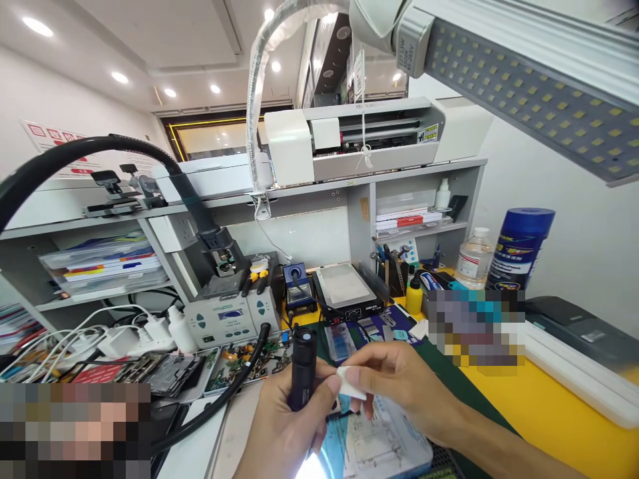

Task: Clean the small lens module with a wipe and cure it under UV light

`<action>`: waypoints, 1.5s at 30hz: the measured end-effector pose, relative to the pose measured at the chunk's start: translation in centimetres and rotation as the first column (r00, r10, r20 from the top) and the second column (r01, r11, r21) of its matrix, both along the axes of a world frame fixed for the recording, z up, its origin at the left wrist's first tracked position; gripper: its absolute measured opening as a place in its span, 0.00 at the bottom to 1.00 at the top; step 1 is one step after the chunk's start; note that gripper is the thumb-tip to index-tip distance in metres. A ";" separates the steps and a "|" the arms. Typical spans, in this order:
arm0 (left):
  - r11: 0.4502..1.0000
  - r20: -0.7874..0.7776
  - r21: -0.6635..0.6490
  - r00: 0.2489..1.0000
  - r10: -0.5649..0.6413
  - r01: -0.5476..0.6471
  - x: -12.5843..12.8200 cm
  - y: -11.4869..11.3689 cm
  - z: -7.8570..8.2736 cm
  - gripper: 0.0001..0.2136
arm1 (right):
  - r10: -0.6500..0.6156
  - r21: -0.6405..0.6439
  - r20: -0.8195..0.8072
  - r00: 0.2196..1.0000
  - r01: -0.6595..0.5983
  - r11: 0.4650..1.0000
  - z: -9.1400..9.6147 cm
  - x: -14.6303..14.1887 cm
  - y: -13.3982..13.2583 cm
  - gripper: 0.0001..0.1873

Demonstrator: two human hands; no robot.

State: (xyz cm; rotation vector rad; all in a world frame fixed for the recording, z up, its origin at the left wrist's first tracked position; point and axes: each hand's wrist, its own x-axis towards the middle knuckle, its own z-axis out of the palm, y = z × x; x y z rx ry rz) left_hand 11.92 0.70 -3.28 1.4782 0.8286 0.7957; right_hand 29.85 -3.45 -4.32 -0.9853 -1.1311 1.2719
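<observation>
My left hand (279, 429) is wrapped round a small black cylindrical device (302, 366), held upright, with a pale lens or cap at its top. My right hand (399, 389) pinches a small white piece of tissue or wipe (351, 382) right beside the cylinder's body. Beneath both hands lies a light blue sheet or board with printed lines (372, 442) on a dark green mat (449, 379). Both hands hover low over the yellow bench (539, 412).
A grey rework station (229, 318) with a black hose (224, 392) stands left. A hot plate (347, 289), a yellow bottle (414, 293), a tool holder, a clear bottle (473, 258) and a blue canister (519, 247) sit behind. Circuit boards and white cables crowd the left. An LED lamp (529, 86) hangs overhead.
</observation>
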 end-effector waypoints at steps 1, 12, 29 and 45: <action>1.000 0.013 -0.016 1.000 -0.010 0.010 -0.1 0.0 0.0 0.19 | 0.033 -0.029 -0.041 0.999 -0.034 0.999 0.1 0.0 0.0 0.16; 0.994 0.019 -0.107 0.999 -0.028 0.030 0.0 -0.3 0.6 0.18 | 0.202 -0.122 -0.199 0.959 -0.229 0.966 -0.3 -0.2 0.0 0.26; 0.985 0.049 -0.168 0.998 -0.036 0.044 -0.9 0.5 0.7 0.15 | 0.075 -0.136 -0.044 0.996 -0.081 0.987 0.2 0.3 0.0 0.21; 0.970 -0.069 0.160 0.978 0.198 -0.185 0.5 -1.1 0.2 0.15 | -0.002 -0.150 -0.056 0.998 -0.007 0.989 1.2 -0.3 -0.5 0.28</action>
